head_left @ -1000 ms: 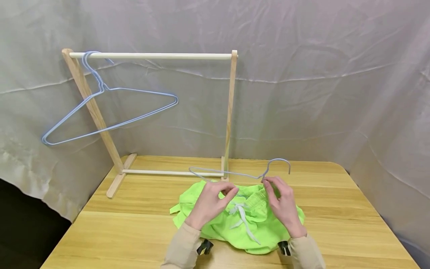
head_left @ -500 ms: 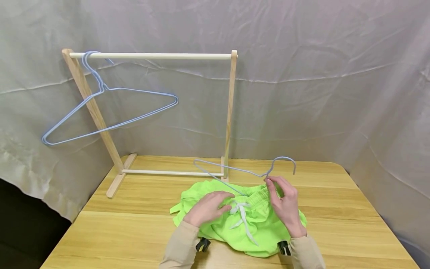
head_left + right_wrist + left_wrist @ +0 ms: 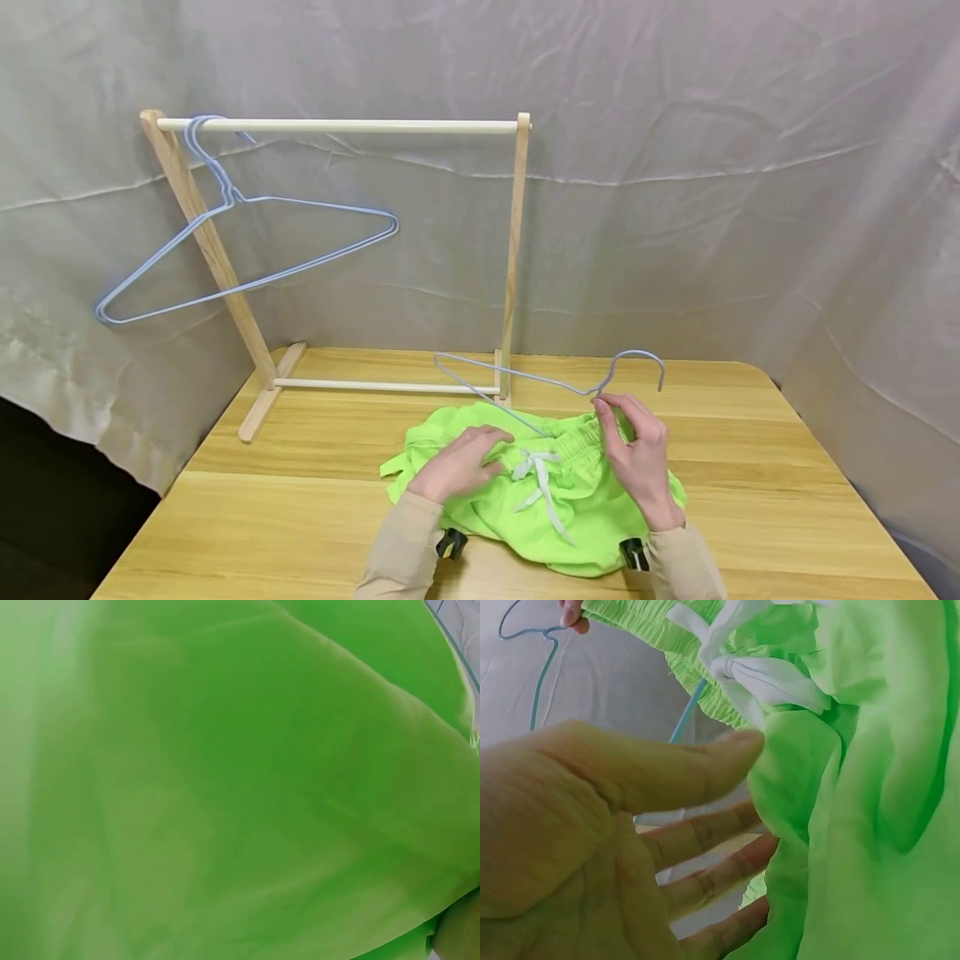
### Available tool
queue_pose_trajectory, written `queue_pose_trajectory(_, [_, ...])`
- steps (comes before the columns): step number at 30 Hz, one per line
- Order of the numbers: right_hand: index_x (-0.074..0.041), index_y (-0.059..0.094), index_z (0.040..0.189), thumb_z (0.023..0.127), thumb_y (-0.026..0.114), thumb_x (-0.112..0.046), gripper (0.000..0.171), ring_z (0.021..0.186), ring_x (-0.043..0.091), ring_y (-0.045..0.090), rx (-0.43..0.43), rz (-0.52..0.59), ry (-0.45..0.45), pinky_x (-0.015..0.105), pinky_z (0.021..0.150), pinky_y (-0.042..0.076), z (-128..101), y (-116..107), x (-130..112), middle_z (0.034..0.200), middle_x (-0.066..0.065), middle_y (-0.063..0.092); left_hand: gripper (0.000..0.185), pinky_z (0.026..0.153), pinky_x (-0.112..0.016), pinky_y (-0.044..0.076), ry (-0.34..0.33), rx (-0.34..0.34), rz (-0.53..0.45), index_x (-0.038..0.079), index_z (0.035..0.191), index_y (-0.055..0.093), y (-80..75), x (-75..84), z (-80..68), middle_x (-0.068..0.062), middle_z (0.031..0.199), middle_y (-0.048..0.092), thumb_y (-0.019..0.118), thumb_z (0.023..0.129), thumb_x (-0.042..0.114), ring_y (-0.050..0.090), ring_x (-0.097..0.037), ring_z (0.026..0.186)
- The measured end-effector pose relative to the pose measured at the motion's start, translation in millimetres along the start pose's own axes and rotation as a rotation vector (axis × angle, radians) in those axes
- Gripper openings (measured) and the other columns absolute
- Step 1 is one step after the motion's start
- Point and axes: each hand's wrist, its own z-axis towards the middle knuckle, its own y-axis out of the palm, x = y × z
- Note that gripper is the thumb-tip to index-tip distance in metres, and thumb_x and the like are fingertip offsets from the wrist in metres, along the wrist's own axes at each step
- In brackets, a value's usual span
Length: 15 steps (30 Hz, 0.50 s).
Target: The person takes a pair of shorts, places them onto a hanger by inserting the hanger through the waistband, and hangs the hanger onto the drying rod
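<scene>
The green shorts [image 3: 540, 483] lie bunched on the tabletop [image 3: 300, 517] directly under both hands, waistband turned away from the person, with a white drawstring [image 3: 538, 479] tied in a bow between the two hands. They look light, soft and limp, so they would sag and slide wherever they are not supported; the gathered elastic waistband seems the firmest place to take hold. The left hand [image 3: 459, 463] rests on the cloth to the left of the bow with its fingers relaxed and grasping nothing, and the left wrist view shows the palm spread beside the fabric. The right hand [image 3: 637, 454] pinches the neck of a thin wire hanger [image 3: 525, 379] just below its hook, the far shoulder lifted clear and one arm running down into the waistband. The hanger looks stiff but springy and slick, likely to let cloth slip. The right wrist view shows only green cloth. Beyond the hands stands a wooden rack [image 3: 517, 250] on the pale wood tabletop, with a second blue hanger [image 3: 247, 242] hooked on the left end of its rail, and a wrinkled grey cloth backdrop [image 3: 712, 167] closes the space behind.
</scene>
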Motion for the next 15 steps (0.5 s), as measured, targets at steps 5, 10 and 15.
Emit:
queue_pose_trajectory(5, [0.008,0.072,0.092,0.081,0.068,0.017,0.015,0.080,-0.005,0.061,0.010,0.001,0.000,0.007,0.077,0.049,-0.2,0.0,0.7,0.079,0.020,0.071,0.047,0.108,-0.045,0.048,-0.021,0.036,0.024,0.009,0.140,0.055,0.7,-3.8,0.6,-0.009,0.140,0.059,0.066,0.095,0.015,0.057,-0.029,0.128])
queue_pose_trajectory(10, [0.009,0.072,0.092,0.082,0.068,0.015,0.013,0.078,-0.005,0.060,0.018,0.004,-0.001,0.008,0.074,0.048,0.2,-0.3,0.3,0.078,0.019,0.071,0.050,0.114,-0.053,0.041,-0.034,0.045,0.006,0.009,0.144,0.052,1.7,-7.2,3.2,-0.011,0.157,0.044,0.066,0.096,0.016,0.047,-0.039,0.140])
queue_pose_trajectory(15, [0.009,0.071,0.091,0.082,0.066,0.015,0.012,0.075,-0.010,0.054,0.011,0.009,0.010,0.009,0.064,0.043,1.3,-0.8,-0.6,0.077,0.019,0.070,0.053,0.121,-0.057,0.029,-0.036,0.015,-0.024,0.005,0.147,0.047,2.1,-5.4,3.5,-0.014,0.163,0.034,0.062,0.098,0.015,0.041,-0.040,0.145])
